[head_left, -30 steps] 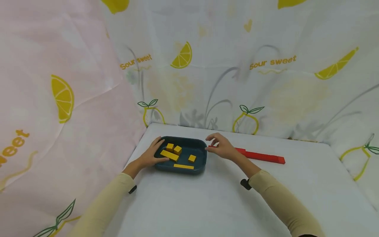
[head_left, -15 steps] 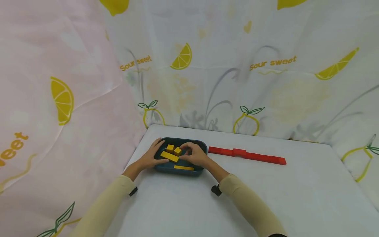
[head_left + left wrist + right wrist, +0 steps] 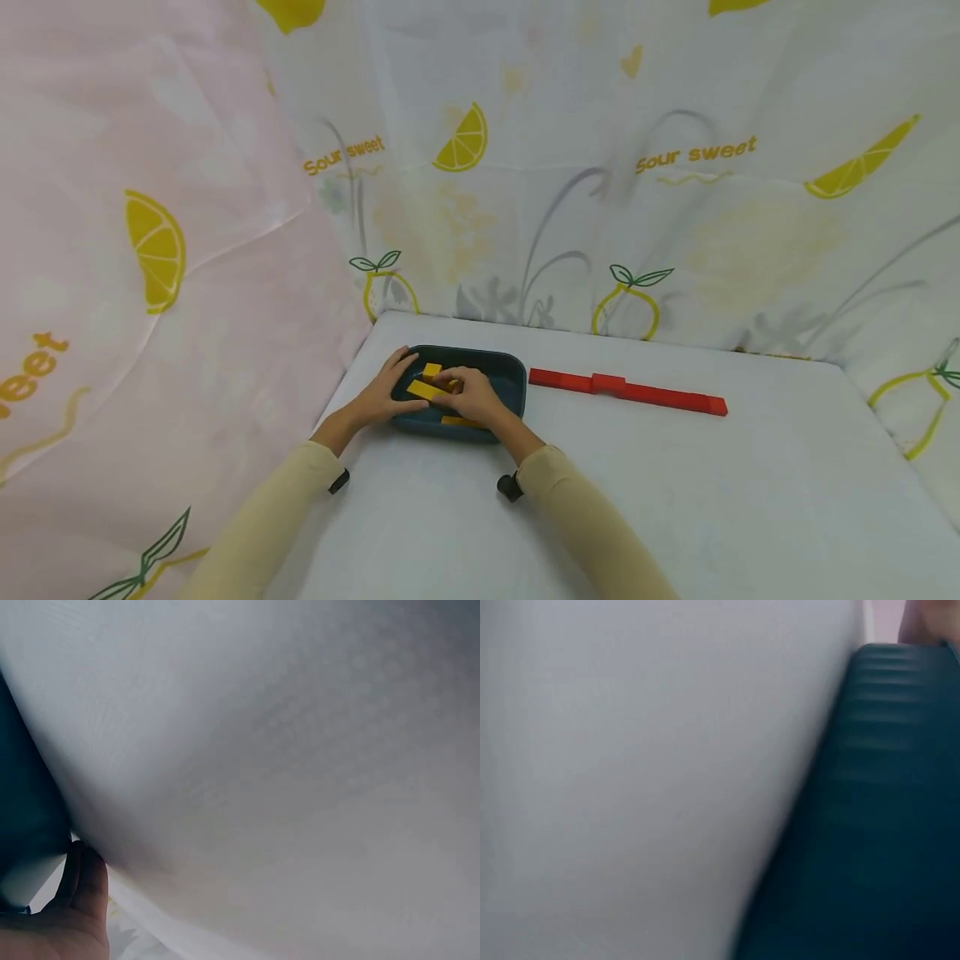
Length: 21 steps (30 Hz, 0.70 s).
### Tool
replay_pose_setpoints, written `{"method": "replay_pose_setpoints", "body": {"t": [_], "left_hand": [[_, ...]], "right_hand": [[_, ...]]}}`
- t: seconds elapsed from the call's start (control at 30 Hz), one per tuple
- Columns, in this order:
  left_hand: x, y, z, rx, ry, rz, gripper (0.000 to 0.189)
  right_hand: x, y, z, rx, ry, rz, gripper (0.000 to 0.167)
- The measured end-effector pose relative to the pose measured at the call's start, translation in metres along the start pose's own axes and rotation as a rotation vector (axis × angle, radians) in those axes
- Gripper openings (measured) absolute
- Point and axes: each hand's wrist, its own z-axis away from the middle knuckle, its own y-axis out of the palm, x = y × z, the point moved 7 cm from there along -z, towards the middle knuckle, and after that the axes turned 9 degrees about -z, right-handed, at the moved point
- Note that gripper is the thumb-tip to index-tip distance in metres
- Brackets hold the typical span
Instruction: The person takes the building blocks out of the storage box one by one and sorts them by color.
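A dark teal tray [image 3: 510, 379] lies on the white table in the head view. My left hand [image 3: 378, 398] grips its left end, fingers at the far corner and thumb over the near side. Inside, my right hand [image 3: 477, 402] curls its thumb and fingers round a small yellow cube [image 3: 453, 386], mostly covered by the hand. Another yellow cube [image 3: 431, 371] sits behind a thick yellow bar [image 3: 423, 390]. Near the front wall lies a thin yellow strip [image 3: 457, 422], partly behind the right hand. In both wrist views mostly tray wall and table show.
To the right of the tray, a row of red blocks [image 3: 660, 396] stretches across the table, with one raised piece [image 3: 608, 383] near its middle. Lemon-print cloth [image 3: 585, 208] hangs behind, and pinkish cloth [image 3: 247, 292] closes off the left.
My right hand has moved left from the red row's near end into the tray and onto a yellow cube. My left hand has stayed on the tray's left end.
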Motion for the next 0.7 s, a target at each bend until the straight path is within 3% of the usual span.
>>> {"method": "replay_pose_setpoints", "body": {"t": [0.13,0.37,0.7], "left_hand": [[-0.001,0.003,-0.002,0.004,0.007,0.004,0.099],[0.003,0.002,0.000,-0.012,0.001,0.001,0.097],[0.002,0.002,-0.002,-0.003,-0.002,-0.003,0.097]], "right_hand": [[-0.007,0.002,-0.002,0.002,0.051,0.086,0.044],[-0.011,0.014,-0.005,0.077,0.094,0.139,0.049],[-0.016,0.013,-0.006,0.075,0.177,0.221,0.050]]}}
